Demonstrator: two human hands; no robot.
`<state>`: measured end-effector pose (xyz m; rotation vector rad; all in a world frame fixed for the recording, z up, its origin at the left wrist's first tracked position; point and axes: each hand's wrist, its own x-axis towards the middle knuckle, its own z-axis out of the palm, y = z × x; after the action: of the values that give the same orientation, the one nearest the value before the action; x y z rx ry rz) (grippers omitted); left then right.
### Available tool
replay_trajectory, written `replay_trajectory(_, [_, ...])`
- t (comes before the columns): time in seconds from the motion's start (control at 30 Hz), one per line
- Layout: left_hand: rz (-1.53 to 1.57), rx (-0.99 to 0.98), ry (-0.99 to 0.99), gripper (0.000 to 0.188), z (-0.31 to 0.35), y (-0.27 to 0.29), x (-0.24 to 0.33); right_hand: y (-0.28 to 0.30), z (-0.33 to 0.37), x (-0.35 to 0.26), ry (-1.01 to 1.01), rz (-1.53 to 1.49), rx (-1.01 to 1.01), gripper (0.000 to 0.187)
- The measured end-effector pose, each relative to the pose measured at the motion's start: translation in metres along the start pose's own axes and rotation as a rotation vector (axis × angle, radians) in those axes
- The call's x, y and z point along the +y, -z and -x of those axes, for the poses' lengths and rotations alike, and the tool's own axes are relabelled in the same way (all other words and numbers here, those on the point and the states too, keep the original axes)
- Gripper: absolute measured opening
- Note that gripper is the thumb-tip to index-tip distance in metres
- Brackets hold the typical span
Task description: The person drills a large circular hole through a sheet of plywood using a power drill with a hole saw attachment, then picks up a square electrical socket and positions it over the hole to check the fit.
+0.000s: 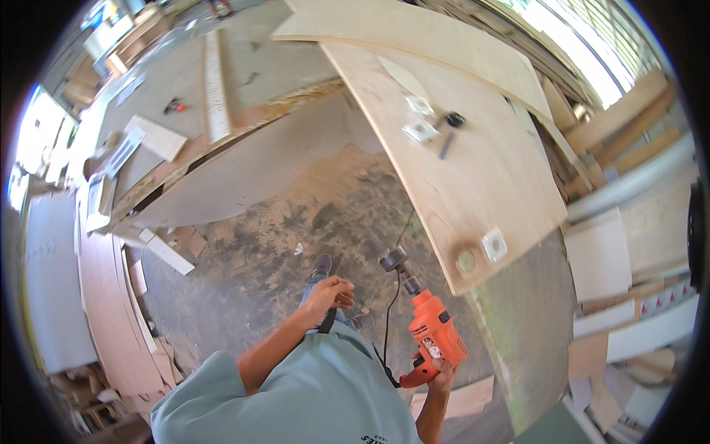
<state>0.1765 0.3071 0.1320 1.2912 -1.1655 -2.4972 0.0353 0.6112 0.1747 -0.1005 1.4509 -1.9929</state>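
Note:
My right hand (441, 374) is wrapped round the handle of an orange corded power drill (435, 327). A dark hole saw (393, 259) is fitted in its chuck, held just left of the plywood board's near corner and apart from it. My left hand (330, 296) is in front of my waist with its fingers curled; what they hold, if anything, is hidden. The plywood board (458, 163) has a round hole (466, 260) ringed with sawdust near that corner. Beside the hole lies a white square fitting (494, 244).
Two more white fittings (420, 131), a black round part (455, 119) and a dark strip (447, 145) lie farther up the board. A worktable (274, 74) stands at the far left. The drill's black cord (387, 318) hangs near my legs. Wood offcuts (599, 251) are stacked right.

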Motion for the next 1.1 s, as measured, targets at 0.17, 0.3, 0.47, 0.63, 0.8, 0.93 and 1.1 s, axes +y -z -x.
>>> replay_trajectory(0.17, [-0.042, -0.059, 0.003, 0.029, 0.02, 0.045, 0.019, -0.086, -0.089, -0.003, -0.078, 0.043, -0.274, 0.06])
replay_trajectory(0.3, [0.039, 0.123, -0.019, 0.028, 0.021, 0.105, 0.039, -0.166, -0.164, 0.011, -0.066, 0.048, -0.436, 0.062])
replay_trajectory(0.47, [0.275, 0.347, -0.145, 0.027, 0.011, 0.226, 0.077, -0.276, -0.252, 0.043, -0.234, -0.022, -0.675, 0.067])
replay_trajectory(0.63, [0.371, 0.557, -0.311, 0.026, 0.01, 0.312, 0.13, -0.357, -0.325, 0.062, -0.198, 0.002, -0.71, 0.065])
replay_trajectory(0.8, [0.416, 0.672, -0.383, 0.03, 0.001, 0.355, 0.163, -0.408, -0.392, 0.051, -0.23, 0.056, -0.783, 0.064])
replay_trajectory(0.93, [0.495, 0.732, -0.365, 0.027, -0.023, 0.37, 0.155, -0.436, -0.455, 0.041, -0.228, 0.114, -0.812, 0.064])
replay_trajectory(1.1, [0.62, 0.858, -0.258, 0.026, -0.063, 0.369, 0.127, -0.452, -0.554, 0.022, -0.25, 0.148, -0.813, 0.064])
